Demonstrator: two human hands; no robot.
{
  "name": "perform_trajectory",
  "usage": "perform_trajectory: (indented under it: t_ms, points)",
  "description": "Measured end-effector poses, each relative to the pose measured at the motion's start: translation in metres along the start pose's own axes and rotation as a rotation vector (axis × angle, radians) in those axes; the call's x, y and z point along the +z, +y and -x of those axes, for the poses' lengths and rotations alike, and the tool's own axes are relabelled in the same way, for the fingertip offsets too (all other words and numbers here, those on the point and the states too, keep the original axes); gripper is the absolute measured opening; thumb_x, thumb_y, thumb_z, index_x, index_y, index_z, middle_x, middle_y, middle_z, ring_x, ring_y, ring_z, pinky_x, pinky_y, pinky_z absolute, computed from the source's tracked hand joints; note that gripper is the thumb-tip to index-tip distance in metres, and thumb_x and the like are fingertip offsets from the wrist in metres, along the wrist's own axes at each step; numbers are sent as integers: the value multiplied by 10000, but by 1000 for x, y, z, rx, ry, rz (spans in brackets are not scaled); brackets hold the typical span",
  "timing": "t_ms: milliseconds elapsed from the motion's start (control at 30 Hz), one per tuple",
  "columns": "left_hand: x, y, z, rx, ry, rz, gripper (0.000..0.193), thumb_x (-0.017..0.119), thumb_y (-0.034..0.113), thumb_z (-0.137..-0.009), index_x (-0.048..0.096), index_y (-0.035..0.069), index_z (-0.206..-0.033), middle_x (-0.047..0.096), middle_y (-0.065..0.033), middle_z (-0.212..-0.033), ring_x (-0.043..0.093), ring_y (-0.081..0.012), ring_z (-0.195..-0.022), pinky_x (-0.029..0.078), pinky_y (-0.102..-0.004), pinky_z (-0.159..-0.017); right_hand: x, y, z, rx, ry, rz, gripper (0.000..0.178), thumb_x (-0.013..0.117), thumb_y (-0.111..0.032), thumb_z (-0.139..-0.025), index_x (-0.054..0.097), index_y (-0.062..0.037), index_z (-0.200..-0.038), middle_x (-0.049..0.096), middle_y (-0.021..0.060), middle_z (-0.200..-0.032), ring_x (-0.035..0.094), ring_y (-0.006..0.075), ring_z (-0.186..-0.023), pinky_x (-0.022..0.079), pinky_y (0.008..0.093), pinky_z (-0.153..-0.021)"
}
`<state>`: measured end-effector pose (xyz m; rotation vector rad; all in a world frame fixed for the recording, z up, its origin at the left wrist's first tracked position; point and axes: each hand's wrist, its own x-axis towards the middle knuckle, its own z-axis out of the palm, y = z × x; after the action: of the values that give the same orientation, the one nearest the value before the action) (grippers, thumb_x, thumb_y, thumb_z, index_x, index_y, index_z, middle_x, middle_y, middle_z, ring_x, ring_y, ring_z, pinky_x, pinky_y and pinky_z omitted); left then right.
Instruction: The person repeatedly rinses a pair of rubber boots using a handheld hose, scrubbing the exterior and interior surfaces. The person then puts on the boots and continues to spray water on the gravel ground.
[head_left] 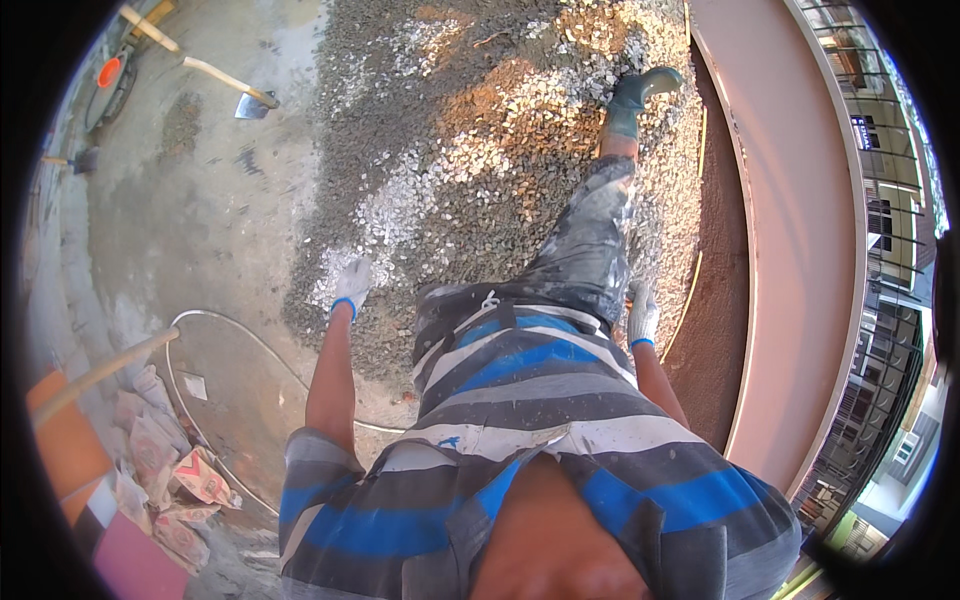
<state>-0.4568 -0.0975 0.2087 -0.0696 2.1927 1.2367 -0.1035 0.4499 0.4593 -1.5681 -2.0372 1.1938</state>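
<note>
My left hand point(352, 281), in a white work glove with a blue cuff, hangs beside my body above the left edge of a bed of grey gravel point(480, 190). Its fingers are loosely bent and I see nothing in them. On the other side, my right hand point(644, 314) wears a matching glove and hangs next to my hip. Its fingers are loose and partly apart, with nothing visible in them. One leg is stretched forward, its dark green rubber boot point(640, 92) on the stones near the right border.
A shovel point(225, 82) lies on the concrete floor point(200, 250) at far left, near an orange-and-black round object point(108, 73). A pale hose point(255, 335) loops beside crumpled sacks point(165, 450) and a wooden handle point(105, 378). A low pink wall point(800, 200) curves along the right.
</note>
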Motion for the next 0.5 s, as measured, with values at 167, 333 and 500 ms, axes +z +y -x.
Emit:
perform_trajectory:
  t_ms: [167,333,500]
  points:
    - [15,55,-28,70,-36,16,659,553,552,-1078,655,-36,-1357,739,-136,-1133,688,-208,-958,554,-364,-890,-70,153,71,37,-204,677,478,587,-398,-1012,658,-63,-1345,726,133,-877,675,238,-827,538,392,-751]
    - [39,51,0,15,-64,-15,695,462,605,-1052,696,7,-1316,717,-290,-1278,661,-464,-1232,493,-493,-1060,-97,224,39,-344,-342,932,666,714,-285,-937,522,-116,-1552,702,189,-861,720,321,-858,572,441,-771]
    - [-1,53,115,-224,-54,154,593,497,537,-1070,694,27,-1301,725,-273,-1177,690,-434,-1127,522,-454,-1007,32,149,42,70,-575,477,569,531,-500,-1044,699,-9,-1278,743,216,-1090,725,299,-955,539,433,-885]
